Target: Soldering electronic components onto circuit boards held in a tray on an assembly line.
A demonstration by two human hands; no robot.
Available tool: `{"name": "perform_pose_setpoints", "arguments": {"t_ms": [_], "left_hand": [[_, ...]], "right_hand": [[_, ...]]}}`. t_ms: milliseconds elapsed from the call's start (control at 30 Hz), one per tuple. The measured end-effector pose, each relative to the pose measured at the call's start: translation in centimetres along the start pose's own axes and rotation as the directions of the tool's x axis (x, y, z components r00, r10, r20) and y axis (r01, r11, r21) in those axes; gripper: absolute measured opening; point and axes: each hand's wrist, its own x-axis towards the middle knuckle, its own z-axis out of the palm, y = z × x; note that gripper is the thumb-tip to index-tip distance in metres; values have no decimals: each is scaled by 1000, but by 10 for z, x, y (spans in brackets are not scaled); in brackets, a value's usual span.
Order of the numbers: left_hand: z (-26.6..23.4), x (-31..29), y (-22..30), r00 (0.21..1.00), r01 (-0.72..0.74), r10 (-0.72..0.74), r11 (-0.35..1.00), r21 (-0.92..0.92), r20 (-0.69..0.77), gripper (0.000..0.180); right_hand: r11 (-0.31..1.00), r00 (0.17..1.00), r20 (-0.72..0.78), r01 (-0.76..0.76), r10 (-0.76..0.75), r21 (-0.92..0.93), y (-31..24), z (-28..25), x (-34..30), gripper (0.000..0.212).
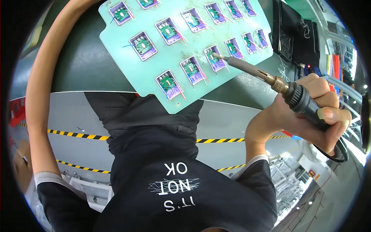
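My right hand (305,116) is closed around the black handle of a soldering iron (266,77). Its metal tip rests on a small green circuit board (213,57) in the lower row of a light green panel (123,62). The panel lies on a dark green table (77,65) and carries several purple pockets, each with a small green board and thin red and blue wires. My left forearm (38,96) runs up the left side to the panel's top corner. The left hand itself is out of the picture.
A black box-shaped unit (295,34) with cables stands at the table's upper right, just beyond the panel. Below the table edge are my dark shirt (174,181) and a grey floor with yellow-black tape lines (77,134). Metal racks (290,178) show at the lower right.
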Motion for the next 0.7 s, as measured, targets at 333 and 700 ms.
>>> {"name": "perform_pose_setpoints", "arguments": {"t_ms": [333,700], "left_hand": [[-1,18,10,998,59,-58,998,-23,30,37],[-2,22,1,996,83,-81,994,-64,35,39]], "right_hand": [[988,981,-173,62,-87,-141,2,-38,-6,33],[995,994,36,101,-100,-23,10,-72,-12,27]]}}
